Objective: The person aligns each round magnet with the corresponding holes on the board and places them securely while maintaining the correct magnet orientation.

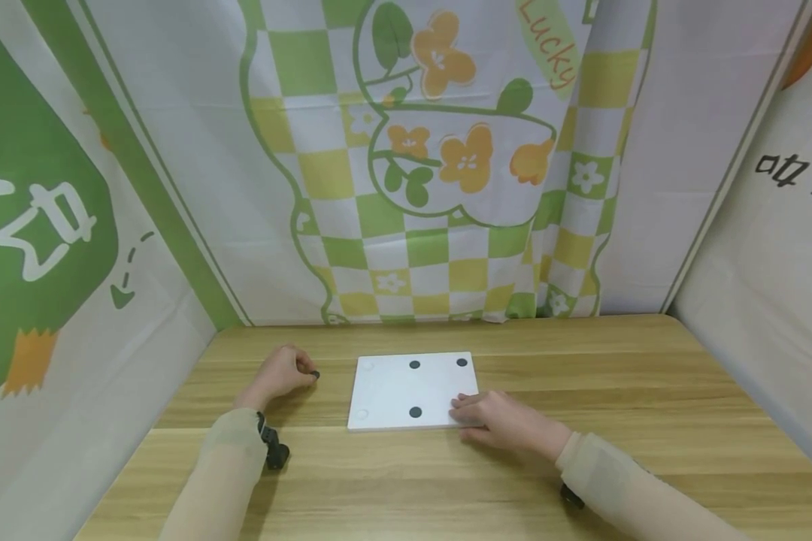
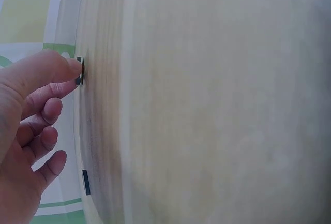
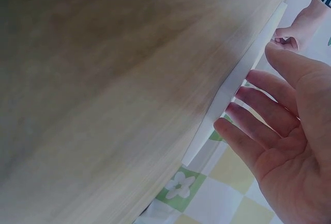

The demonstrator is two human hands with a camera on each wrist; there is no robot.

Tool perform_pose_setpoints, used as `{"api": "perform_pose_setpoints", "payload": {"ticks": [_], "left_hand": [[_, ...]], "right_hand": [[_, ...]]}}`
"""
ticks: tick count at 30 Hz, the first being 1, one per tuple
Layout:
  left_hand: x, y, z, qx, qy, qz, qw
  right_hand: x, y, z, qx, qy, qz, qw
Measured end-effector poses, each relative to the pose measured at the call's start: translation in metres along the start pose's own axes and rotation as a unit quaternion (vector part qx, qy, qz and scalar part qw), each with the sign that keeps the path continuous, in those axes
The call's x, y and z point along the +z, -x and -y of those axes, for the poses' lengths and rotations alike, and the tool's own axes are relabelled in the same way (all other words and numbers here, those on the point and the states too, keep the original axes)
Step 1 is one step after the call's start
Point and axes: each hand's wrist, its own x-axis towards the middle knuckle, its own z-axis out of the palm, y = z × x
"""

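Observation:
My left hand (image 1: 286,373) is at the left of the white board, pinching a small black disc (image 1: 315,374) between thumb and index finger. In the left wrist view the disc (image 2: 82,71) is seen nearly edge-on at the fingertips, with the other fingers loosely bent. A second small black piece (image 2: 86,182) lies on the table near that hand. My right hand (image 1: 497,419) rests on the near right corner of the white board (image 1: 386,391), fingers extended. On the board are three black discs, such as one (image 1: 416,412) near its front edge, and two pale round marks (image 1: 362,413) at its left.
The board lies flat on a wood-grain table (image 1: 406,481). A patterned green, yellow and white curtain (image 1: 433,248) hangs along the table's back edge. Printed fabric walls stand at left and right. Each wrist wears a band with a small black camera (image 1: 275,453).

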Motion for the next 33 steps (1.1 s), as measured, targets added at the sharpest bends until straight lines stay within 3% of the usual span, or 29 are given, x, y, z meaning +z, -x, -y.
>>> {"api": "perform_pose_setpoints", "payload": {"ticks": [10,18,33], "left_hand": [[0.001,0.000,-0.001,0.003,0.023,0.008,0.9997],[0.002,0.000,-0.007,0.010,0.043,-0.007,0.9990],[0.005,0.004,-0.021,0.012,0.060,-0.002,0.9981]], "right_hand": [[-0.002,0.000,0.003,-0.006,-0.005,0.005,1.000],[-0.002,0.000,0.002,-0.010,-0.001,-0.002,1.000],[-0.002,0.000,0.001,-0.018,-0.007,-0.009,1.000]]}}
